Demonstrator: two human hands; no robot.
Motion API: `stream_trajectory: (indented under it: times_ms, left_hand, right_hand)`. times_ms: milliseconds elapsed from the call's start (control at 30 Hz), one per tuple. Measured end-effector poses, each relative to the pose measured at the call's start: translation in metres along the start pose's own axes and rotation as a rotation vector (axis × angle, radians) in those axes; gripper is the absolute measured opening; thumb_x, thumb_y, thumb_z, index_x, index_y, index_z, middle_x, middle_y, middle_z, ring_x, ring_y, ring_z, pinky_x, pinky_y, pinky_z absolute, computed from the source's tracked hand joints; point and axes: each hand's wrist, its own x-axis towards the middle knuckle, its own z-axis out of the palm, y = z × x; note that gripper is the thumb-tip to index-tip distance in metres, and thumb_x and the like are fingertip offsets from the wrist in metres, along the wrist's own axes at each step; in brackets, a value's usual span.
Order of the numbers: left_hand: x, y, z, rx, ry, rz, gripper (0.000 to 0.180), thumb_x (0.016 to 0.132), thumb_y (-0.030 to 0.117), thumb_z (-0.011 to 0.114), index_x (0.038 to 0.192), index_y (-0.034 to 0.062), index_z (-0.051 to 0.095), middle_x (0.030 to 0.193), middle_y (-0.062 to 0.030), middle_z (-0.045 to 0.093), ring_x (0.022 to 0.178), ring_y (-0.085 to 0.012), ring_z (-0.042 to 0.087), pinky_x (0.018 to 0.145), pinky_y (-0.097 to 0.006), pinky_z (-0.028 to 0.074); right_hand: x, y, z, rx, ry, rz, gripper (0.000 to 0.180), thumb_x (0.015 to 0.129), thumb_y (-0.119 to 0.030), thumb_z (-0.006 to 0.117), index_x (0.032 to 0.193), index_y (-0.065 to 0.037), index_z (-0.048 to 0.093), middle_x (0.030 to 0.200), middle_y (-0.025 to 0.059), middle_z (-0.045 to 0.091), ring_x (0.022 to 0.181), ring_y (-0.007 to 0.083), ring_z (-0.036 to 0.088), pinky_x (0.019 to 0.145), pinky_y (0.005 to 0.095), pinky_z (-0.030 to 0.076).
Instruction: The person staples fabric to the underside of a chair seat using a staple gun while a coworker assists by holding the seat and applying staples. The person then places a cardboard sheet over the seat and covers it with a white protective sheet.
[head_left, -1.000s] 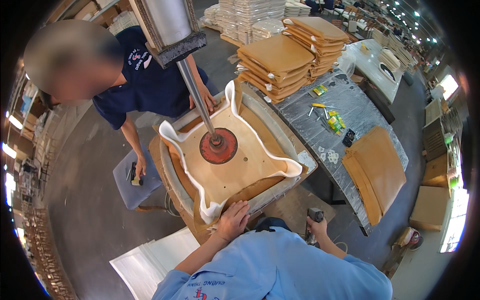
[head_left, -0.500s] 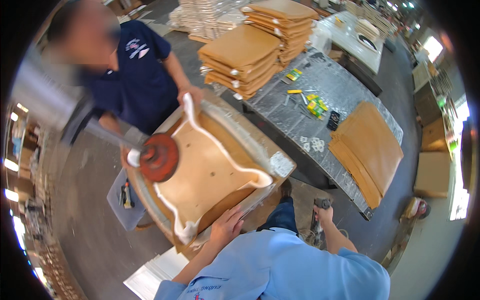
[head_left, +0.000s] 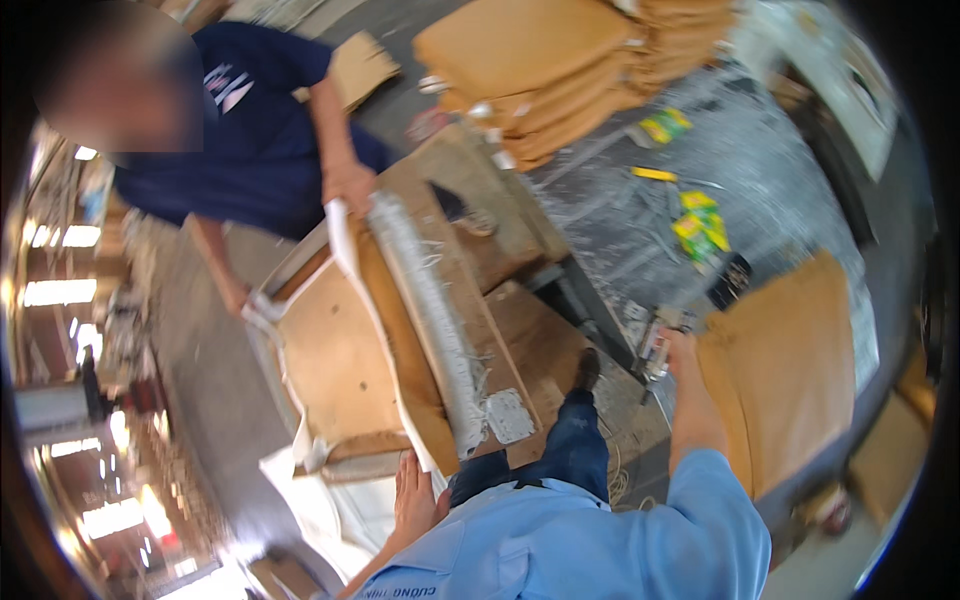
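The seat frame (head_left: 370,350) has tipped up since the earlier frame, its near edge now gripped by the left hand (head_left: 415,495) while a co-worker's hand (head_left: 350,185) holds the far end, and the right hand (head_left: 680,350) clasps a tool (head_left: 655,345) by the desk (head_left: 760,180).

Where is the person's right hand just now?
In the head view, low right: the right hand grips a small tool beside the grey workbench.

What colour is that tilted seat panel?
Tan brown, edged in white, in the head view: seat panel.
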Motion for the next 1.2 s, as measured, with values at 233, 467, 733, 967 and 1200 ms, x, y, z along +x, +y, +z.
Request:
stream_trajectory:
  times_ms: [233,467,733,967,1200]
  left_hand:
    - [-0.006,0.033,0.009,0.024,-0.016,-0.175,0.100,0.096,0.030,0.079,0.169,-0.0108,0.025,0.176,-0.0385,0.024,0.164,-0.0583,0.022,0.136,-0.058,0.021]
    - [-0.008,-0.009,0.023,-0.131,0.069,-0.075,0.090,0.099,0.029,0.078,0.172,0.0024,0.032,0.180,-0.0287,0.024,0.168,-0.0483,0.021,0.137,-0.058,0.019]
    - [0.000,-0.087,0.035,-0.166,0.428,0.357,0.050,0.096,0.019,0.079,0.144,0.0092,0.067,0.159,-0.0113,0.057,0.148,-0.0341,0.053,0.123,-0.057,0.039]
    - [0.042,-0.116,0.037,-0.196,0.811,0.329,0.035,0.093,0.018,0.078,0.127,0.0130,0.074,0.138,-0.0102,0.065,0.120,-0.0353,0.066,0.102,-0.052,0.050]
    - [0.041,-0.111,0.033,-0.137,0.866,0.246,0.042,0.093,0.022,0.075,0.134,0.0145,0.072,0.139,-0.0142,0.066,0.114,-0.0346,0.070,0.093,-0.049,0.055]
  right_hand:
    - [0.060,-0.024,0.006,0.020,-0.038,0.002,0.025,0.097,-0.008,0.081,0.119,0.000,0.071,0.096,0.0096,0.072,0.082,0.0254,0.071,0.066,0.0437,0.057]
    - [0.041,-0.018,-0.024,-0.131,0.112,0.000,0.045,0.100,-0.013,0.078,0.142,-0.001,0.065,0.103,0.0071,0.073,0.081,0.0170,0.065,0.059,0.0398,0.049]
    - [-0.112,0.008,0.096,-0.350,-0.165,-0.393,0.050,0.106,-0.024,0.073,0.152,-0.006,0.062,0.118,0.0061,0.074,0.092,0.0166,0.073,0.068,0.0284,0.055]
    - [-0.260,0.083,0.235,-0.912,-0.201,-0.895,0.062,0.106,-0.047,0.071,0.150,-0.003,0.062,0.127,0.0298,0.076,0.124,0.0461,0.072,0.104,0.0503,0.056]
    - [-0.275,0.078,0.237,-0.970,-0.218,-0.858,0.063,0.107,-0.049,0.067,0.151,-0.006,0.057,0.129,0.0318,0.075,0.123,0.0520,0.070,0.103,0.0549,0.056]
